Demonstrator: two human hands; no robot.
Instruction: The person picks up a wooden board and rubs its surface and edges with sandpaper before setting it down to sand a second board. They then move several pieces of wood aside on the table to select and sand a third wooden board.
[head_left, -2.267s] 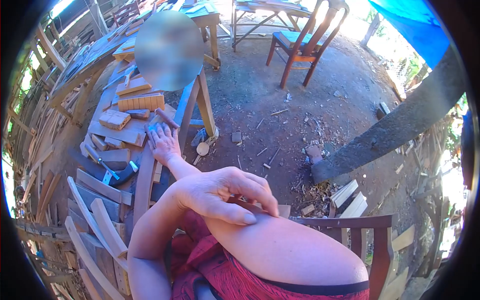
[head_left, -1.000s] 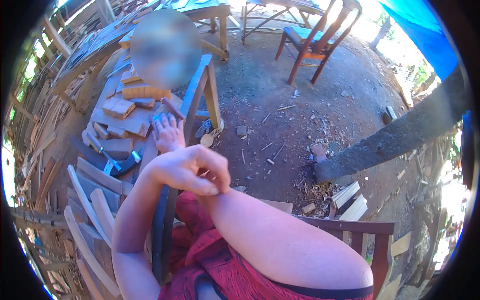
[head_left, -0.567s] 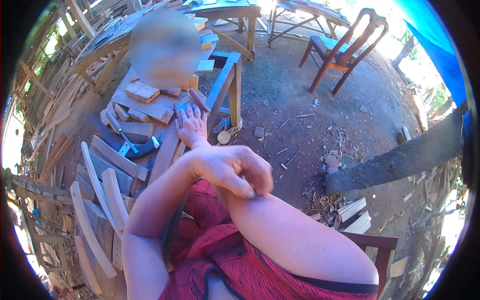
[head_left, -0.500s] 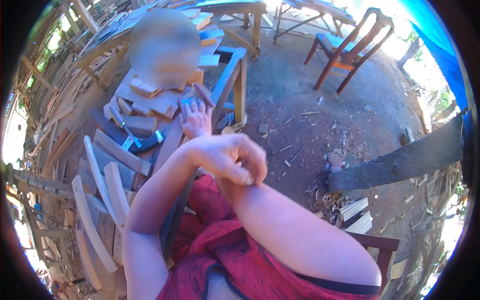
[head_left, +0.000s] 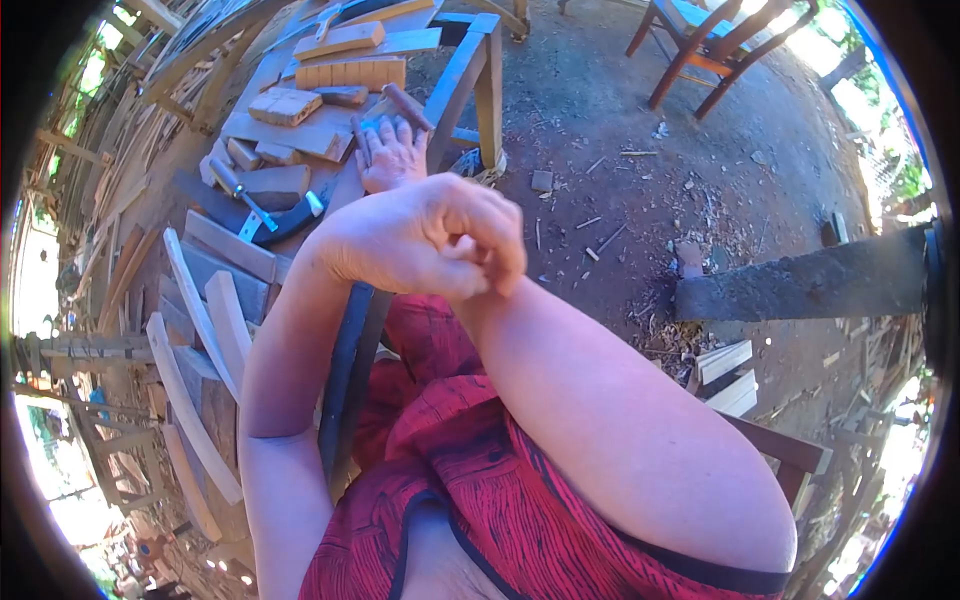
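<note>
My left hand is curled over my right forearm, its bent fingertips touching the skin near the wrist. I see nothing held in it. Farther up, my right hand lies on the workbench with its fingers spread. Beneath its fingers is a partly hidden blue-green surface, and a short brown wooden piece sticks up at the fingertips. Left of that hand are a tool with a wooden handle and a dark curved piece with a pale end. A rough wooden block rests beyond them.
Curved wooden slats lean at the left. Boards and a scored wooden block cover the bench's far end. A wooden chair stands at upper right. A thick dark beam juts in from the right, above stacked pale offcuts.
The view has tilted downward, so the bench and chair sit higher in it. My left hand stays on the right forearm, its fingers slightly shifted. The right hand keeps its place on the bench.
</note>
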